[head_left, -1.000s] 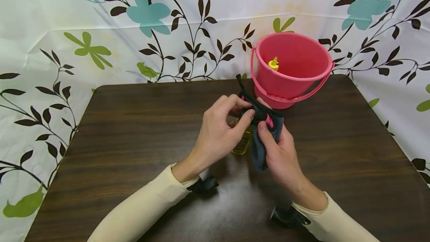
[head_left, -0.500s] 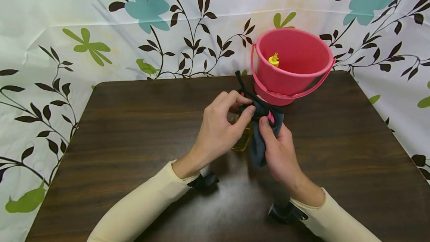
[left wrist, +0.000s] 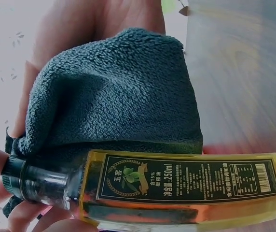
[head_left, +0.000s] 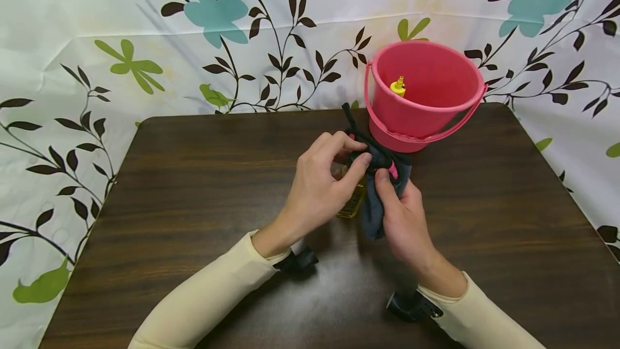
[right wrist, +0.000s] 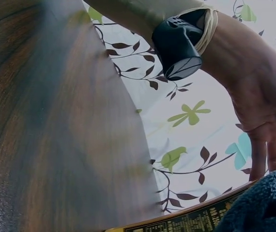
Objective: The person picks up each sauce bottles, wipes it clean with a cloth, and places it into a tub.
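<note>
In the head view my left hand [head_left: 322, 182] bends its fingers and thumb at the top of an oil bottle [head_left: 352, 201]. In the left wrist view the bottle [left wrist: 186, 188] shows golden oil, a black label and a dark cap [left wrist: 13, 179], with fingertips around the cap and neck. My right hand [head_left: 409, 225] grips a blue-grey cloth [head_left: 373, 214], thumb on top, against the bottle. Dark edging [head_left: 350, 117] and a pink patch [head_left: 393, 169] show on the cloth. The right wrist view catches the cloth [right wrist: 266, 203] and a strip of the label; much of the bottle's neck is hidden from above.
A pink bucket [head_left: 407, 123] with its handle down stands just behind the hands, at the table's back edge. A yellow nozzle-topped bottle [head_left: 397, 88] pokes up inside it. The dark wood table [head_left: 203, 187] meets a leaf-patterned curtain [head_left: 290, 31] behind.
The head view has shifted slightly, so the bucket and table sit a little higher in it. Both hands keep nearly the same hold on bottle and cloth.
</note>
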`<state>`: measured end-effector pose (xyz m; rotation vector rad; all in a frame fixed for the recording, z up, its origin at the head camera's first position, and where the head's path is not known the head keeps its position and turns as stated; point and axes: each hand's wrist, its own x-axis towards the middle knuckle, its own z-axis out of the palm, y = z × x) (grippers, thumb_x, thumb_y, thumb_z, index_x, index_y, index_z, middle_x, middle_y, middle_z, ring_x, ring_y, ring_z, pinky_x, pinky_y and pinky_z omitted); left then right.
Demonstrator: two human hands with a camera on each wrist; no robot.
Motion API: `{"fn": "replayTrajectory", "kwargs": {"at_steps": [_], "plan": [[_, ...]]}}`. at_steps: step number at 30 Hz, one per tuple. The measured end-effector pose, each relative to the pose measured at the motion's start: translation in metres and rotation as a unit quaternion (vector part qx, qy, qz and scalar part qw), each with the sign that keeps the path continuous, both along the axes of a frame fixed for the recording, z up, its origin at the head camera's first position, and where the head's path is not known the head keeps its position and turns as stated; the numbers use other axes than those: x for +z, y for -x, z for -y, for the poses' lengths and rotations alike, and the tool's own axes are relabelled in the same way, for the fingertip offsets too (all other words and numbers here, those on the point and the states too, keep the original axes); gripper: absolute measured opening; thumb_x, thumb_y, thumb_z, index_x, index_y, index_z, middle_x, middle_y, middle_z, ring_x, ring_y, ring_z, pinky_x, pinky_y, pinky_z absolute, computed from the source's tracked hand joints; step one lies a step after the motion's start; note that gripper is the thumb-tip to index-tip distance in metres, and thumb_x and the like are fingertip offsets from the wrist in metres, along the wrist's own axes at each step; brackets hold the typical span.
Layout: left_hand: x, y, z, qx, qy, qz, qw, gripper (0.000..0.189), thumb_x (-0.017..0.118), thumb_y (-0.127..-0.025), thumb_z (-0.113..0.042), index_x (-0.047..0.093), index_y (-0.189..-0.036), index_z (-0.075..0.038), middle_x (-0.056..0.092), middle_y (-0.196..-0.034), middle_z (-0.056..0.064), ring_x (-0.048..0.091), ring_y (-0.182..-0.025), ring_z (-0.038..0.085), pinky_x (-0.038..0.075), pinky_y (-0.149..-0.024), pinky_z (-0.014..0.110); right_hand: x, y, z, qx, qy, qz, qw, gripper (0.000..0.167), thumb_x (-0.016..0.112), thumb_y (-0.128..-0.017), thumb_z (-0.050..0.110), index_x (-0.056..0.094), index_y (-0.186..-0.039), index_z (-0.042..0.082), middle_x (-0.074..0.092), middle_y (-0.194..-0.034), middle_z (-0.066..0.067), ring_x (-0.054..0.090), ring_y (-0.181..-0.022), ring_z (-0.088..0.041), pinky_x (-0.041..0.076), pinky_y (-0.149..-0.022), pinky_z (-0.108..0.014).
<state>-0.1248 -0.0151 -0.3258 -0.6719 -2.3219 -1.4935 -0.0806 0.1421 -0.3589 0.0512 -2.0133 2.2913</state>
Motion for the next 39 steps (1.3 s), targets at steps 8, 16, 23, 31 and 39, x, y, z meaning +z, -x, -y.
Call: {"fn": "replayTrajectory", "kwargs": {"at_steps": [8, 16, 23, 31, 39], "plan": [[-0.002, 0.000, -0.001, -0.004, 0.003, 0.001, 1.0000, 0.018, 0.072, -0.100, -0.022, 0.072, -0.114, -0.011, 0.068, -0.105, 0.005, 0.069, -0.088, 0.011, 0.059, -0.073, 0.029, -0.014, 0.002, 0.002, -0.017, 0.012, 0.026, 0.9995, 0.029, 0.046, -0.114, 0.032, 0.064, -0.130, 0.016, 0.063, -0.100, 0.009, 0.057, -0.089, -0.007, 0.049, -0.073, -0.021], [-0.002, 0.000, -0.002, -0.008, 0.005, -0.001, 1.0000, 0.018, 0.071, -0.100, -0.022, 0.070, -0.114, -0.010, 0.069, -0.107, 0.006, 0.069, -0.086, 0.011, 0.056, -0.074, 0.025, -0.025, 0.004, 0.004, -0.011, 0.036, 0.056, 0.9977, 0.029, 0.043, -0.114, 0.038, 0.062, -0.125, 0.020, 0.056, -0.091, 0.008, 0.053, -0.082, -0.006, 0.047, -0.068, -0.021], [-0.002, 0.001, -0.002, -0.006, 0.011, -0.009, 0.9999, 0.018, 0.071, -0.100, -0.023, 0.071, -0.113, -0.011, 0.067, -0.104, 0.006, 0.065, -0.084, 0.013, 0.052, -0.071, 0.026, -0.031, 0.006, 0.003, -0.010, 0.057, 0.080, 0.9951, 0.033, 0.039, -0.114, 0.043, 0.059, -0.128, 0.020, 0.056, -0.093, 0.009, 0.054, -0.083, -0.006, 0.048, -0.070, -0.021], [-0.003, 0.001, -0.001, -0.010, 0.013, -0.005, 0.9999, 0.019, 0.070, -0.101, -0.023, 0.071, -0.114, -0.010, 0.066, -0.100, 0.006, 0.064, -0.083, 0.021, 0.051, -0.070, 0.029, -0.042, 0.009, 0.000, -0.002, 0.063, 0.137, 0.9886, 0.040, 0.039, -0.113, 0.047, 0.055, -0.133, 0.015, 0.055, -0.094, 0.010, 0.052, -0.090, -0.008, 0.046, -0.076, -0.023], [-0.003, 0.001, 0.001, -0.006, 0.022, 0.000, 0.9997, 0.020, 0.069, -0.101, -0.024, 0.070, -0.116, -0.011, 0.067, -0.106, 0.005, 0.065, -0.091, 0.015, 0.052, -0.073, 0.028, -0.056, 0.016, -0.003, 0.017, 0.023, 0.174, 0.9843, 0.046, 0.037, -0.114, 0.047, 0.051, -0.142, 0.014, 0.056, -0.098, 0.011, 0.052, -0.094, -0.008, 0.046, -0.079, -0.023]]}}
